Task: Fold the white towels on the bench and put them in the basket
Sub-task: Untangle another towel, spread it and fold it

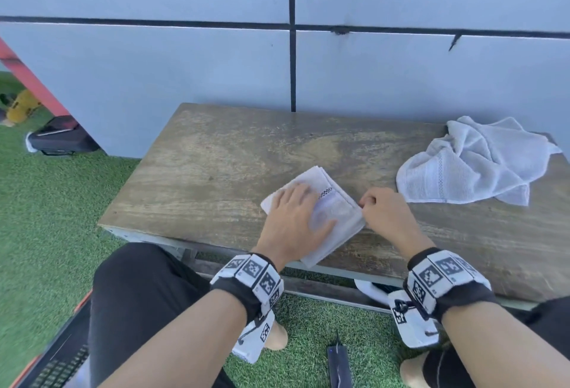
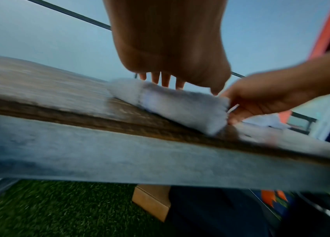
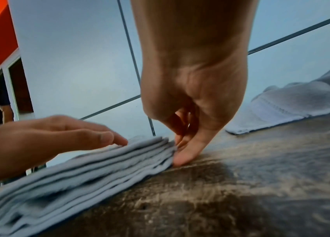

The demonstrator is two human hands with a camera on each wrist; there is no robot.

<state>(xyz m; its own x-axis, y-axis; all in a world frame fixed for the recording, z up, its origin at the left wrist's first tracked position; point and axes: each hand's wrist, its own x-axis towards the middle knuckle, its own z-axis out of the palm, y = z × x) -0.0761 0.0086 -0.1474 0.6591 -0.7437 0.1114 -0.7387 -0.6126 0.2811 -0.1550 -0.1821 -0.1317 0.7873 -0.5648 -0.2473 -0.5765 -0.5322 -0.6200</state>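
A white towel point(image 1: 334, 213), folded into a small thick rectangle, lies near the front edge of the wooden bench point(image 1: 216, 171). My left hand point(image 1: 293, 214) rests flat on it with straight fingers, pressing the layers down. My right hand point(image 1: 382, 211) is at the towel's right edge; in the right wrist view its thumb point(image 3: 182, 157) meets the stacked layers point(image 3: 79, 173) with the fingers curled in behind, pinching the edge. A second white towel point(image 1: 475, 165) lies crumpled at the bench's back right. A dark basket with an orange rim point(image 1: 52, 360) sits on the grass at lower left.
A grey panelled wall point(image 1: 185, 63) stands directly behind the bench. Green artificial grass point(image 1: 46, 202) surrounds it. A dark case point(image 1: 61, 137) lies on the grass at far left, a small dark device point(image 1: 339, 366) near my feet, and a cardboard box point(image 2: 152, 203) under the bench.
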